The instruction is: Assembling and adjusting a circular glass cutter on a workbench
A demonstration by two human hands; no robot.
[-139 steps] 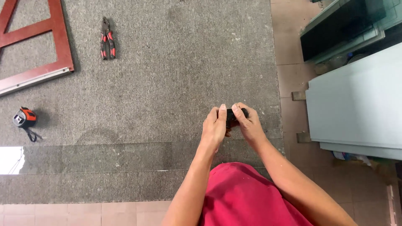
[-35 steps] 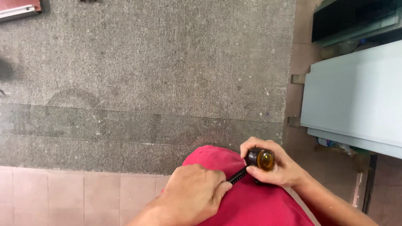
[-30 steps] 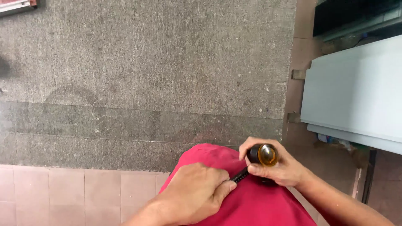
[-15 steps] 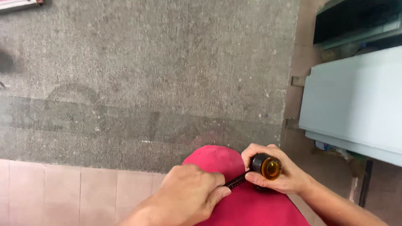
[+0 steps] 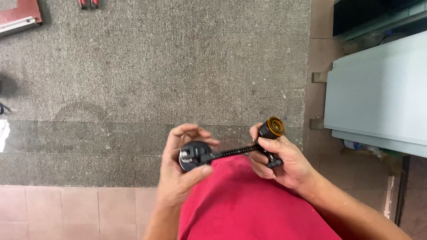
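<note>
The left hand (image 5: 182, 171) has its fingers clamped on the black round head (image 5: 195, 155) of a tool, its threaded rod (image 5: 235, 151) running right to the right hand (image 5: 284, 162), whose fingers clasp the amber-capped knob (image 5: 272, 128), probably mid-adjustment, so next comes a steady twist.

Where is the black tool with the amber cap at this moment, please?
In the head view the black tool sits low and centre, held between both hands over the red shirt: left hand on its round head, right hand by the amber cap.
</note>
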